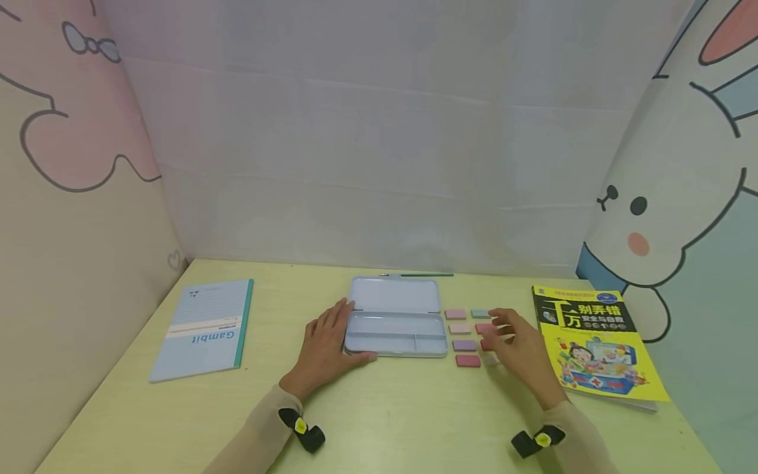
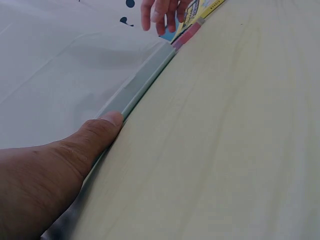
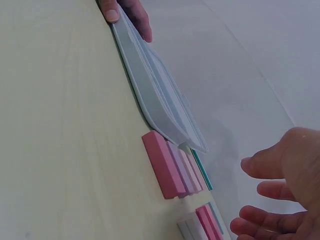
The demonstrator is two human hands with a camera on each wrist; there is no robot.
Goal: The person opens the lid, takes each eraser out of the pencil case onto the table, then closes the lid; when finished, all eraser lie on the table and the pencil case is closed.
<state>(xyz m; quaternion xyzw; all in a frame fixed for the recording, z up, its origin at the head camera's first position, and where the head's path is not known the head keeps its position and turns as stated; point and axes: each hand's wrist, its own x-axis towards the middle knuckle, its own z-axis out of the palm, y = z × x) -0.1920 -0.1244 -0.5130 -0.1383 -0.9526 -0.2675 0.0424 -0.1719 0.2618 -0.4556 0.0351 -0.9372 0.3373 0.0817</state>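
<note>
A pale blue paint box (image 1: 379,343) lies open on the table, its lid (image 1: 395,295) folded back and its tray divided into compartments. My left hand (image 1: 322,352) grips its left end, thumb along the front edge and fingers at the far side. To the right of the box stand two columns of small coloured blocks, among them a dark pink block (image 1: 468,361) and a purple block (image 1: 464,345). Over the right column hovers my right hand (image 1: 518,345), fingers loosely bent and apart with nothing between them. It hides part of that column in the head view.
Behind the box lies a thin brush (image 1: 417,274) with a green handle. A blue notebook (image 1: 204,329) is on the left of the table. On the right, a yellow and black book (image 1: 601,349) lies close to my right hand. A white sheet (image 1: 367,145) hangs behind.
</note>
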